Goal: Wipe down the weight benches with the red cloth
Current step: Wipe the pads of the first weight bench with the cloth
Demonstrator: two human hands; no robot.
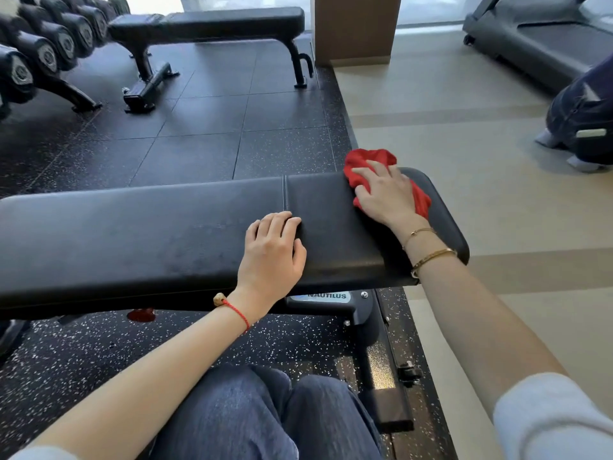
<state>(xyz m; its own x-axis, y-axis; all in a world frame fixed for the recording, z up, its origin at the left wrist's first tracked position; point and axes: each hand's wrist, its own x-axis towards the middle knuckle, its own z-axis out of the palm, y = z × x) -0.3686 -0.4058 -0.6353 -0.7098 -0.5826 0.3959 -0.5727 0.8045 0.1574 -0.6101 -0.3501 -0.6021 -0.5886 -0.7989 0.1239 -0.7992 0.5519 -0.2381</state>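
Observation:
A black padded weight bench (149, 234) runs across the view in front of me. A crumpled red cloth (368, 161) lies on its far right end, partly over the back edge. My right hand (384, 194) presses flat on the cloth with fingers spread. Resting on the pad near the stitched seam, close to the front edge, is my left hand (272, 257), its fingers slightly bent and holding nothing. A second black bench (212, 21) stands farther back on the rubber floor.
A rack of dumbbells (43, 51) lines the far left. A treadmill (544, 38) stands at the far right, and another person's legs (583, 117) are beside it. A wooden pillar (355, 28) rises behind. The bench base (381, 360) sits by my knees.

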